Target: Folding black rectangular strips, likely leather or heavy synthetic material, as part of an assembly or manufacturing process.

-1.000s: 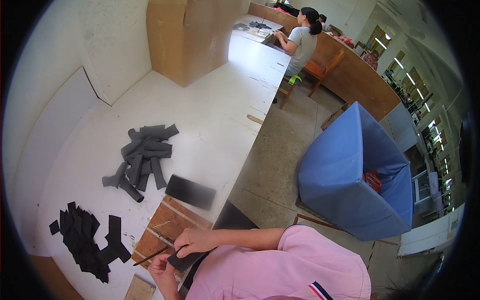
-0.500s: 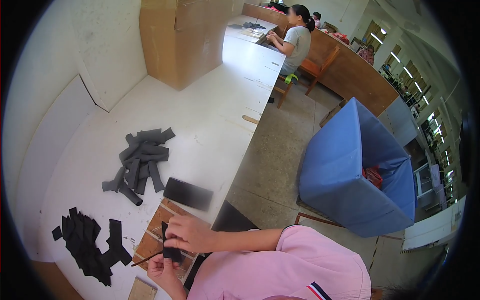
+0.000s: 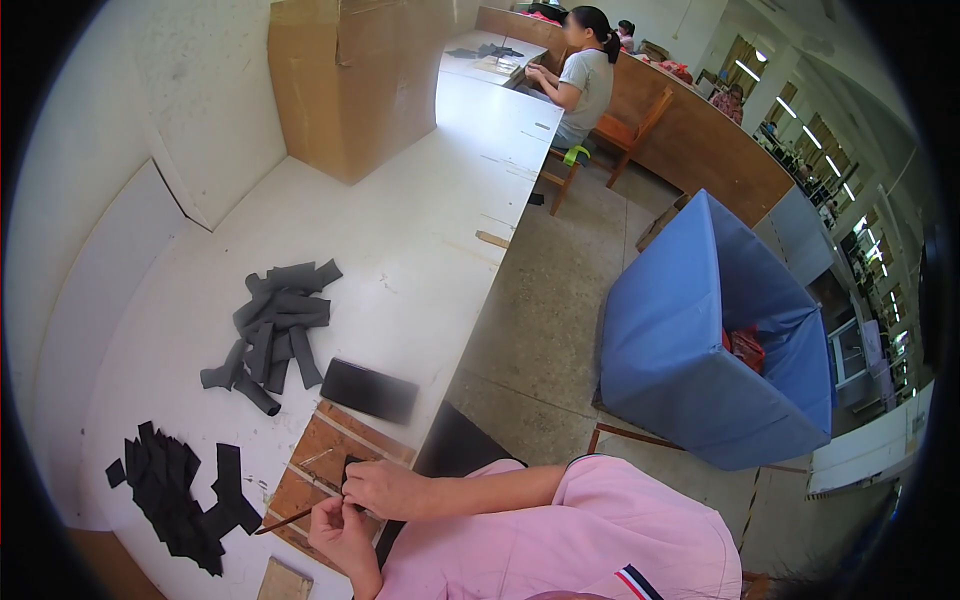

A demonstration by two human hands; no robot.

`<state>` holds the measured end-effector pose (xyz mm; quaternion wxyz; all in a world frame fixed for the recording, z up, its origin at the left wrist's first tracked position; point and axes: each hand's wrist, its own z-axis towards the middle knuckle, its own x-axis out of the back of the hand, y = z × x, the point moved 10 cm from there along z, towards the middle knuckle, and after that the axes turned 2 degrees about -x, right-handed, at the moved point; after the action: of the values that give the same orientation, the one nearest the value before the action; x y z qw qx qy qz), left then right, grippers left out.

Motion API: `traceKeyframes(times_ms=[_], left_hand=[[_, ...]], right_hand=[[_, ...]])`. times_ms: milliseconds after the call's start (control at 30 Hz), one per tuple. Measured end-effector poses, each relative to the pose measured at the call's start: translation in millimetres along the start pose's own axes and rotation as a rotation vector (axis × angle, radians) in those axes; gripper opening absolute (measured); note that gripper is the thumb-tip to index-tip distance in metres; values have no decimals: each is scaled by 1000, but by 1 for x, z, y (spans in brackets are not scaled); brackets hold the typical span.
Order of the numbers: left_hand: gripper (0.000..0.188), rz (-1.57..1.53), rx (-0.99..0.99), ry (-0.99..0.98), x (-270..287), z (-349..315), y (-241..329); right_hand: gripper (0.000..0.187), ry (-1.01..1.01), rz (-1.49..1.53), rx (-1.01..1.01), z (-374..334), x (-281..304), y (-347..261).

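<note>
Over the striped wooden board (image 3: 352,430) at the table's near edge, my two hands meet at a small black fabric strip (image 3: 349,468). My right hand (image 3: 390,490) is closed on the strip and covers most of it. Just below, my left hand (image 3: 343,535) pinches at the strip's lower end, its fingertips almost touching the right ones. A thin dark brown stick-like piece (image 3: 285,522) sticks out beside the left fingers; I cannot tell whether they hold it. Flat black strips (image 3: 170,495) lie in a heap left of the board, and dark grey tube-like pieces (image 3: 280,325) lie farther back.
A dark rectangular block (image 3: 370,390) sits beyond the board, a small wooden block (image 3: 285,580) at the near edge. A cardboard box (image 3: 350,100) stands on the table (image 3: 400,250). A blue fabric bin (image 3: 660,330) is on the floor at right. A seated person (image 3: 585,85) works at the far end.
My left hand has come up against the right hand. The black strip, which stood out plainly between them, is now mostly covered. The view has shifted slightly.
</note>
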<state>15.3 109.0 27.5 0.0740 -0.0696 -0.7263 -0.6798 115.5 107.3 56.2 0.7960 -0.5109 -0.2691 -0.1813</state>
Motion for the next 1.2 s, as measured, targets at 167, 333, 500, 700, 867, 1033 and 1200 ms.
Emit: traceKeyframes(times_ms=[167, 333, 500, 700, 867, 1033, 1200], left_hand=[[8, 14, -27, 104, 9, -1, -14], [16, -533, 183, 28, 5, 9, -34], [22, -957, 369, -352, -28, 1, -7], [20, -626, 257, -107, -9, 11, -31], [14, -416, 122, -16, -8, 14, -12], [11, -247, -96, 133, 5, 10, -12], [18, -565, 138, -32, -5, 12, -31]], right_hand=[[9, 80, -158, 70, -4, 1, -11], [10, 203, -103, -90, -5, 11, 11], [10, 92, 477, -311, -4, 5, 38], [10, -143, 1408, -908, -35, -48, 56], [11, -198, 1666, -956, -33, -53, 42], [18, -222, 1271, -768, -27, -41, 48], [20, -134, 1156, -762, -30, -38, 59]])
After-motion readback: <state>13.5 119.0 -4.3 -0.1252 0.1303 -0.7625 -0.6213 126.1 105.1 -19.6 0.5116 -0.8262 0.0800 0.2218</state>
